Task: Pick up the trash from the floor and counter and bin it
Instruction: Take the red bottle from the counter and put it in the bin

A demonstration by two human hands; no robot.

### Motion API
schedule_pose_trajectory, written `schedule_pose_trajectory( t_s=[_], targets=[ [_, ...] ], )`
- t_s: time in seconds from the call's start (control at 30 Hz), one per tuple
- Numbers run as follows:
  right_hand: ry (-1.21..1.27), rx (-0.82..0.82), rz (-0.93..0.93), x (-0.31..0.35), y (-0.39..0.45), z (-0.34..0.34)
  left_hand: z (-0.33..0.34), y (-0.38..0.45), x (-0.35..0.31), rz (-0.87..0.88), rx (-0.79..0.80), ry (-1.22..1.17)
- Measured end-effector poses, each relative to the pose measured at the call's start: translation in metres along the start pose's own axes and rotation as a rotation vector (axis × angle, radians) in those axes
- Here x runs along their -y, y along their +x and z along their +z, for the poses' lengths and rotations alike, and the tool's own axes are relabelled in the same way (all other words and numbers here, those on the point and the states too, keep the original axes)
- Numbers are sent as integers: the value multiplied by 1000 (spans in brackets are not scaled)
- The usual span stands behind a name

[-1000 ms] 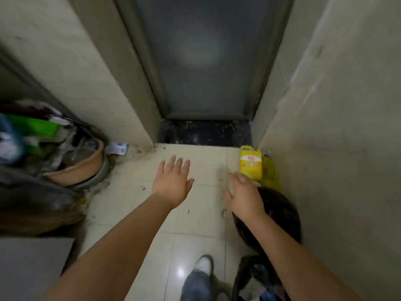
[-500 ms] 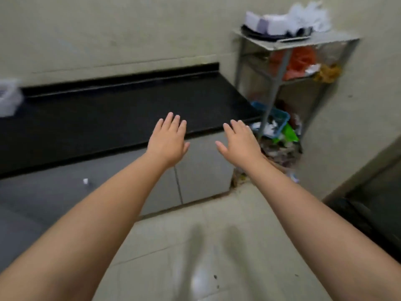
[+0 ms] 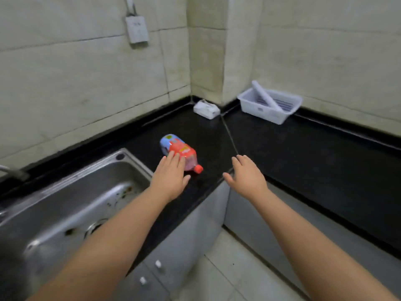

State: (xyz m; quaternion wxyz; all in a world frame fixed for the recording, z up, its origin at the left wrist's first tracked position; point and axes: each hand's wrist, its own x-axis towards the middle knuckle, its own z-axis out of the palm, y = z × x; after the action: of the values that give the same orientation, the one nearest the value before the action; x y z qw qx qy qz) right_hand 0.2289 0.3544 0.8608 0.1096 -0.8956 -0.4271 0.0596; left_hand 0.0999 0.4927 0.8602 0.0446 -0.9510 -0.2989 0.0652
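Note:
A plastic bottle (image 3: 180, 149) with a red label, a blue base and a red cap lies on its side on the black counter (image 3: 303, 159), just right of the sink. My left hand (image 3: 171, 178) is stretched out flat above it, fingers apart, and its fingertips overlap the bottle's near side. Whether they touch it I cannot tell. My right hand (image 3: 247, 175) hovers open over the counter's inner corner, to the right of the bottle, holding nothing. A small white crumpled packet (image 3: 206, 109) lies in the far corner of the counter.
A steel sink (image 3: 71, 205) fills the left side, with a tap at its far left edge. A white plastic basket (image 3: 270, 105) holding a white roll stands at the back right. Grey cabinet doors (image 3: 184, 233) run under the counter, with pale floor tiles below.
The view has swung from the doorway floor, past a shelf rack and counter, to this counter corner. Both hands stay open, and the left one now reaches over the bottle.

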Motion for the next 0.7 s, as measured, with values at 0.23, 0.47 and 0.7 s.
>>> schedule_pose_trajectory(
  t_s=[0.23,0.47,0.7],
  targets=[
    [79,142,-108,58,118,67,47,50,85,-228,95,-96],
    [311,188,115,41,168,129,83,111,97,-200,189,-110],
    [379,-2,137,1,174,103,62,174,69,166,83,-69]
  ],
)
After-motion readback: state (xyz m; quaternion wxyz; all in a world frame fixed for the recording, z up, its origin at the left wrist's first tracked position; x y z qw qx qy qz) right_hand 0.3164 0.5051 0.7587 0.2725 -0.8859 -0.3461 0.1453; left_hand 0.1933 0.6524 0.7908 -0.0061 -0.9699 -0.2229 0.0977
